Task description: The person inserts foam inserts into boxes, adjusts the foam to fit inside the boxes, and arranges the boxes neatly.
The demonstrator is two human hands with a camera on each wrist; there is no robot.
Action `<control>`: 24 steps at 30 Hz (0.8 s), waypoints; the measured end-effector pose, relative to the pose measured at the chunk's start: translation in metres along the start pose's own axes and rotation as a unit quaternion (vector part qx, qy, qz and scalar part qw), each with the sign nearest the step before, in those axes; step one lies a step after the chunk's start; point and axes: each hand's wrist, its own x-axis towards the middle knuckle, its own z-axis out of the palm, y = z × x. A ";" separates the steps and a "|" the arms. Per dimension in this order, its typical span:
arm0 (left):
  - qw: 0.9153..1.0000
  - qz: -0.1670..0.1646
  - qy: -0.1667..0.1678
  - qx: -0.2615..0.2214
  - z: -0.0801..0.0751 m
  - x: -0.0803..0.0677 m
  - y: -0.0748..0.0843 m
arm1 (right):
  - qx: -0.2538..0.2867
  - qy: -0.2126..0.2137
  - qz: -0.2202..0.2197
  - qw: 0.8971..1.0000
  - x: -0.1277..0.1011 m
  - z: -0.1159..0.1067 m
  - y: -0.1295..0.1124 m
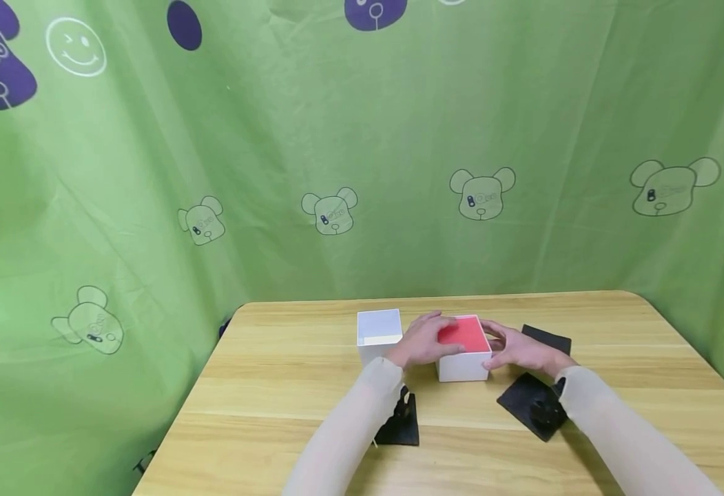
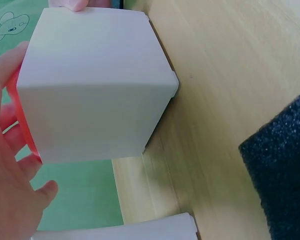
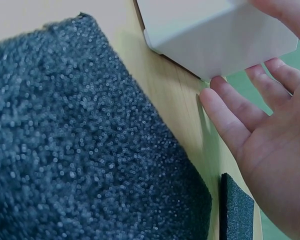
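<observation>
A white box (image 1: 464, 368) with a red top (image 1: 462, 333) stands near the middle of the wooden table (image 1: 287, 386). My left hand (image 1: 422, 340) rests on its left side, fingers laid flat over the red top's edge. In the left wrist view the box (image 2: 95, 85) fills the frame, with the left hand (image 2: 10, 195) against its red side. My right hand (image 1: 518, 350) is at the box's right side. The right wrist view shows that hand (image 3: 270, 140) with straight fingers beside the box's corner (image 3: 215, 35), the thumb touching its wall.
A second, open white box (image 1: 379, 332) stands just left of the first. Black foam pieces lie right of the box (image 1: 547, 339), under my right wrist (image 1: 532, 403) and near my left forearm (image 1: 400, 426). Green printed cloth hangs around the table.
</observation>
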 end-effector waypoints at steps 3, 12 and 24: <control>1.000 -0.002 -0.006 0.009 -0.001 0.000 0.002 | -0.001 0.000 0.002 1.000 0.000 -0.001 0.000; 0.999 0.002 -0.023 0.024 -0.014 -0.003 0.004 | 0.001 0.002 0.000 1.000 0.000 0.000 0.000; 0.999 -0.034 -0.014 0.022 -0.019 -0.005 -0.003 | 0.002 -0.001 0.003 1.000 -0.001 -0.001 -0.001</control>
